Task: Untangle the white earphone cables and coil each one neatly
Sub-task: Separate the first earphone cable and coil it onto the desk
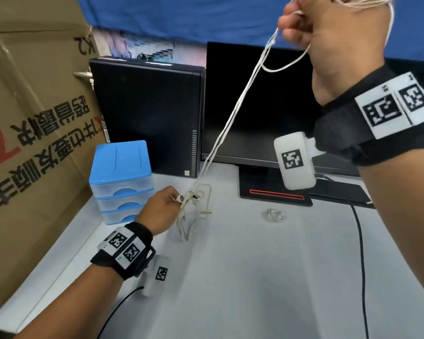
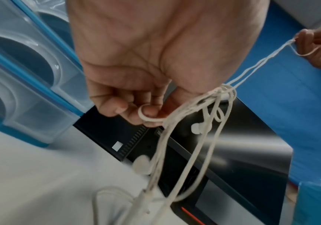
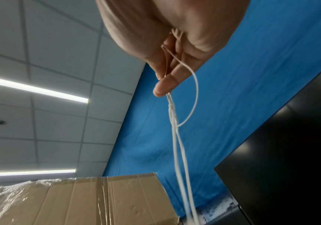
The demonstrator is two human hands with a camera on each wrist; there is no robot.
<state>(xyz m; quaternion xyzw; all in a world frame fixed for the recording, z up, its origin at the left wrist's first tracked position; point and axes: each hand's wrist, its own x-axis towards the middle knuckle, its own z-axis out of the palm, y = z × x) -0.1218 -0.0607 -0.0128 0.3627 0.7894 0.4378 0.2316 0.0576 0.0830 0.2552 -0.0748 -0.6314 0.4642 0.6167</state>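
A tangle of white earphone cables [image 1: 194,199] hangs just above the white table [image 1: 255,277]. My left hand [image 1: 159,209] pinches it low down; in the left wrist view a cable loop [image 2: 146,117] goes round one fingertip, and earbuds [image 2: 196,128] dangle below the knot [image 2: 223,91]. Two taut strands [image 1: 233,113] run up and right to my raised right hand [image 1: 311,28], which grips them between curled fingers [image 3: 163,86]. A slack loop [image 1: 287,64] hangs under that hand. A separate coiled white earphone [image 1: 273,215] lies on the table to the right.
A blue drawer box [image 1: 121,179] stands left of the tangle, against a big cardboard box [image 1: 30,106]. Behind are a black computer case [image 1: 147,113] and a monitor [image 1: 257,101] on its stand. A black cable [image 1: 360,241] crosses the table's right side.
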